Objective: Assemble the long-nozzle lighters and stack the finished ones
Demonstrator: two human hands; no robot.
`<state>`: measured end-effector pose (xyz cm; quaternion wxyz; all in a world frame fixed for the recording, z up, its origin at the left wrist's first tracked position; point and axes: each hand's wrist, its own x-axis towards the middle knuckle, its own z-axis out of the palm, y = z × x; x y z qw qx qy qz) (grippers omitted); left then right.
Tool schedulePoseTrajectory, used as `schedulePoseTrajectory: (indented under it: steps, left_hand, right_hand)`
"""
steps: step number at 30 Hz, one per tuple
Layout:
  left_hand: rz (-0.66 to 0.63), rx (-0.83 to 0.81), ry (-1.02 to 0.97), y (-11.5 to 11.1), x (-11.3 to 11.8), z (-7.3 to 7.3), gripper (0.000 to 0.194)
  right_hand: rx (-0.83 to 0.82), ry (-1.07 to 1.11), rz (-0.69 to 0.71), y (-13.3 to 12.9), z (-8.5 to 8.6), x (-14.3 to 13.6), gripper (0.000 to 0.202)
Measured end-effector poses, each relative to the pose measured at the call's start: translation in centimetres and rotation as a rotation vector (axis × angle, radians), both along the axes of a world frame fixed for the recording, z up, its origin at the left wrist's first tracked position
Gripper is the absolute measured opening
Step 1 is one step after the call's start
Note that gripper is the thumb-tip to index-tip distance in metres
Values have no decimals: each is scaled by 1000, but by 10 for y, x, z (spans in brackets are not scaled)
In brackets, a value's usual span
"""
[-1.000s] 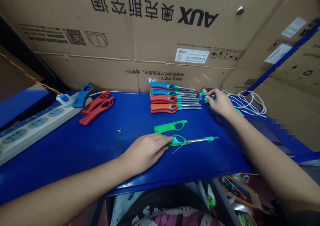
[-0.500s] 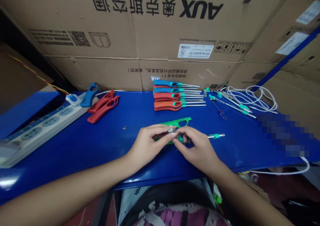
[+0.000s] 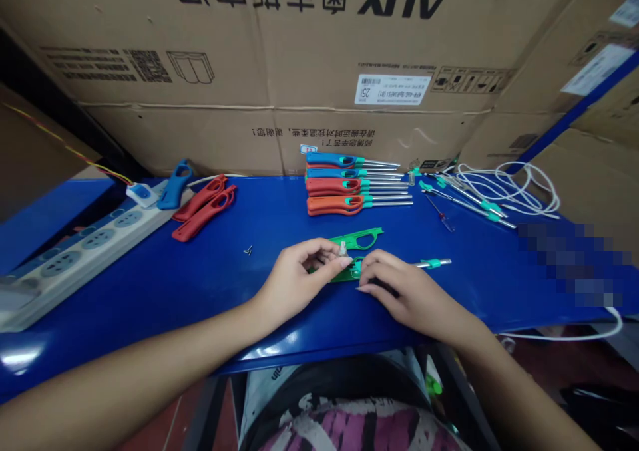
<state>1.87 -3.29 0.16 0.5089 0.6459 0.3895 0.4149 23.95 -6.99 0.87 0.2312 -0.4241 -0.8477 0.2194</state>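
Fingers point(image 3: 333, 259) of the left hand point(image 3: 294, 279) pinched on a small pale translucent part point(image 3: 342, 260), held just above the green plastic lighter body with a metal tube point(image 3: 349, 271); fingers of the right hand point(image 3: 399, 291) curled down and pressed onto the same body from its 3 o'clock side.

Blue metal workbench point(image 3: 150, 285): bears everything listed, with brown printed cardboard boxes point(image 3: 279, 52) behind it at 12 o'clock.

White power strip point(image 3: 74, 251): at 9 o'clock of the hands, well apart.

Stack of finished blue and orange lighters point(image 3: 344, 186): at 12 o'clock of the hands, tubes pointing to 3 o'clock.

Green lighter body: lies between both hands at the near centre of the bench. Long axis runs roughly 9 to 3 o'clock, tilted slightly up to the right; teal-collared tube tip point(image 3: 434, 263) points to 3 o'clock, past the right hand. Both hands are in contact or nearly so; the left is nearer the handle end.

Loose green plastic half-shell point(image 3: 362, 239): just beyond the fingers at 12 o'clock, parallel to the body.

Small screw point(image 3: 247, 251): at 10 o'clock of the left hand, apart.
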Motion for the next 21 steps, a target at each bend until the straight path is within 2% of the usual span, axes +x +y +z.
schedulePoseTrajectory:
  steps: [3, 5, 7, 9, 11, 13, 15, 21]
  left_hand:
    - [-5, 132, 132, 1, -3, 1, 19]
    - [-41, 263, 228, 1, -5, 1, 16]
    - [-91, 389, 298, 1, -7, 1, 12]
    - [-123, 469, 343, 1, -8, 0, 10]
    - [-134, 504, 372, 1, -7, -1, 9]
    - [-133, 522, 388, 2, -7, -3, 9]
    - [-129, 534, 397, 3, -7, -4, 10]
    - [-117, 533, 386, 4, -6, -3, 11]
  right_hand:
    - [-147, 205, -125, 9, -5, 1, 8]
    - [-290, 338, -215, 13, -10, 2, 12]
    - [-362, 431, -258, 13, -14, 1, 16]
    - [-284, 431, -278, 11, -17, -2, 17]
    - [-103, 376, -265, 8, -17, -4, 14]
    - [84, 317, -214, 6, -16, -6, 12]
    - [200, 289, -156, 5, -16, -7, 13]
    - [255, 285, -107, 7, -17, -5, 13]
